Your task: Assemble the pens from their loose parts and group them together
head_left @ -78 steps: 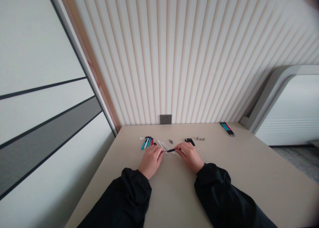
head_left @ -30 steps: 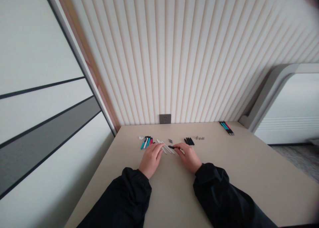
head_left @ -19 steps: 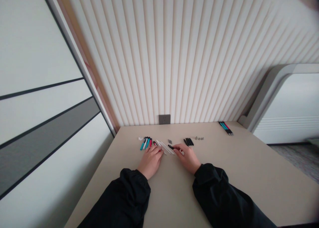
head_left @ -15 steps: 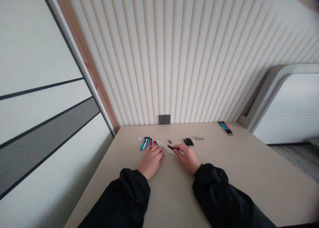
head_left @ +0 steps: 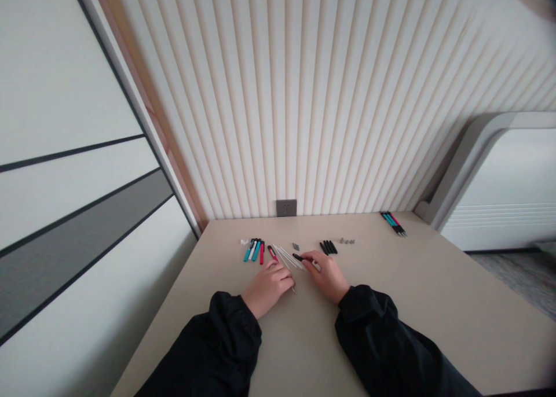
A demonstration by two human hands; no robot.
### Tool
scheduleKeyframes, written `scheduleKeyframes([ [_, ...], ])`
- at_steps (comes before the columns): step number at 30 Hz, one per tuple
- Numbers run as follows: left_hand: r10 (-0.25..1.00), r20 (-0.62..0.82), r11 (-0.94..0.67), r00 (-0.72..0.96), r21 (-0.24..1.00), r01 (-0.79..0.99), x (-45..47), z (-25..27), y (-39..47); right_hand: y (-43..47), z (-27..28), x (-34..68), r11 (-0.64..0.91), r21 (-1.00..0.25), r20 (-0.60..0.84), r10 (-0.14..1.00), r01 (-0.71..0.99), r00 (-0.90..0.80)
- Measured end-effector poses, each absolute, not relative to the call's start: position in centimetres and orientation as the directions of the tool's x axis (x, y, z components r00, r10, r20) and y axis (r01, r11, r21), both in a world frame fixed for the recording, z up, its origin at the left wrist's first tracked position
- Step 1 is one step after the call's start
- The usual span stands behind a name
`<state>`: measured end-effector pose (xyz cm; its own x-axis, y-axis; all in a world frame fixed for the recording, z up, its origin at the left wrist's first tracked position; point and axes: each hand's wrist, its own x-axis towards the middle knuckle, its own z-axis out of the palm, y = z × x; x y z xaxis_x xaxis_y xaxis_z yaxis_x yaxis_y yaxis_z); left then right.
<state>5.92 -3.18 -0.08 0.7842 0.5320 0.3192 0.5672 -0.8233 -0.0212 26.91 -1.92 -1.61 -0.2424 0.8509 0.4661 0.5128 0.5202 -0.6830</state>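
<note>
The fingers of the left hand [head_left: 268,283] are pinched narrow on a thin stick [head_left: 293,290], whose tip pokes out below them over the table [head_left: 299,339]. The right hand's [head_left: 325,275] fingers close on a short black tube [head_left: 297,257], its end pointing toward the white sticks [head_left: 287,256], which lie in a loose slanted bundle between the hands. A pink-and-black tube [head_left: 271,252] lies just beyond the left knuckles.

Farther toward the table's far edge, a row of coloured tubes [head_left: 254,250], teal, white and pink, lies left of the sticks, with small clear pieces [head_left: 244,242] near the far left corner. Small grey pieces [head_left: 296,246] sit beyond the sticks; four black tubes [head_left: 329,247] and some little grey tips [head_left: 347,241] lie to their right. Near the far right corner, several pens [head_left: 394,223] rest side by side at a slant.

The table is plain beige, its far edge against a ribbed cream wall [head_left: 304,96] with a dark socket [head_left: 286,208] just above. A white cabinet [head_left: 65,67] with dark lines and a grey band stands along the left edge; past the right edge are a white panel [head_left: 508,183] in a rounded grey frame and a mottled grey floor [head_left: 516,275].
</note>
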Motion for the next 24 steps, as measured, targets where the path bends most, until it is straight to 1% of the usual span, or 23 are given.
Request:
scheduleKeyframes([
  [5,0.538,0.342,-0.810,0.771,-0.043,0.584,6.0,-0.1,-3.2,-1.9,-1.5,26.9,0.539,-0.667,0.477,0.839,0.514,-0.262],
  [12,0.582,0.327,-0.785,0.744,-0.012,0.619,6.0,-0.2,-3.3,-1.8,-1.3,27.5,0.574,-0.606,0.489,0.815,0.552,-0.311],
  [16,0.624,0.355,-0.760,0.696,0.071,0.646,5.8,-0.1,-3.4,-1.5,-1.4,28.3,0.584,-0.575,0.501,0.805,0.572,-0.318],
  [19,0.673,0.406,-0.714,0.618,0.138,0.686,5.4,0.1,-3.2,-1.5,-1.5,28.9,0.583,-0.570,0.502,0.805,0.579,-0.317],
  [22,0.713,0.462,-0.656,0.528,0.171,0.735,5.0,0.3,-3.0,-1.6,-1.5,29.0,0.581,-0.570,0.484,0.809,0.580,-0.335],
  [24,0.727,0.472,-0.631,0.498,0.176,0.755,4.8,0.4,-2.9,-1.8,-1.4,28.9,0.585,-0.572,0.466,0.809,0.575,-0.359],
])
